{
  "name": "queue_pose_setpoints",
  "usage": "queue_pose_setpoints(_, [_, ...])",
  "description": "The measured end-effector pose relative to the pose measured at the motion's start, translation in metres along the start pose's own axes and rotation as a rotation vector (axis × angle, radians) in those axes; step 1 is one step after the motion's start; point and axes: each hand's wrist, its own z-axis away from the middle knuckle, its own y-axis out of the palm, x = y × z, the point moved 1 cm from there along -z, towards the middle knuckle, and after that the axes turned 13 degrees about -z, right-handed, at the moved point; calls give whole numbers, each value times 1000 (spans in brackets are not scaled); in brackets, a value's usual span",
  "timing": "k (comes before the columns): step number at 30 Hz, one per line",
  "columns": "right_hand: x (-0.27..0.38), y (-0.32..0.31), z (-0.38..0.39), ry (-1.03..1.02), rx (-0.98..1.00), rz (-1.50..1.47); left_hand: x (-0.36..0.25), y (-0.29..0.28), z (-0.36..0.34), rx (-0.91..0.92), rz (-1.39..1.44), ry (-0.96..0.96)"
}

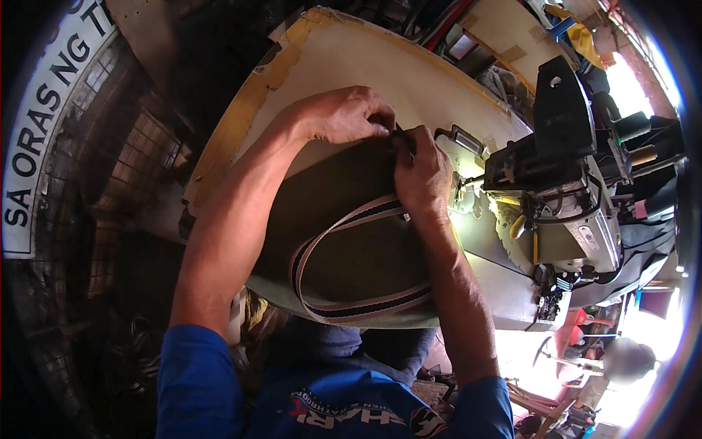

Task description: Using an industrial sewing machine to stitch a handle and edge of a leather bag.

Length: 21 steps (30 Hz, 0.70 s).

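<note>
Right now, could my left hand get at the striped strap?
Probably yes: the striped strap lies on top of the dark cloth, much of its loop uncovered between your forearms. Your left hand would likely have to leave the cloth's far edge, where its fingers are now.

Apparent bag [333, 194] left of machine [545, 168]

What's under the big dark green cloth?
A pale tabletop shows past the dark green cloth's far edge and seems to continue beneath. Anything else there is covered, so I can't tell.
</note>
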Motion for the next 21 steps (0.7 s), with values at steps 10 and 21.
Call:
queue_pose_setpoints(10, [-26,-129,150,-38,-80,-7,18,6,-8,-280,223,-247])
queue_pose_setpoints(21, [-82,-154,173,-81,-240,282,-116,-90,50,-703,355,52])
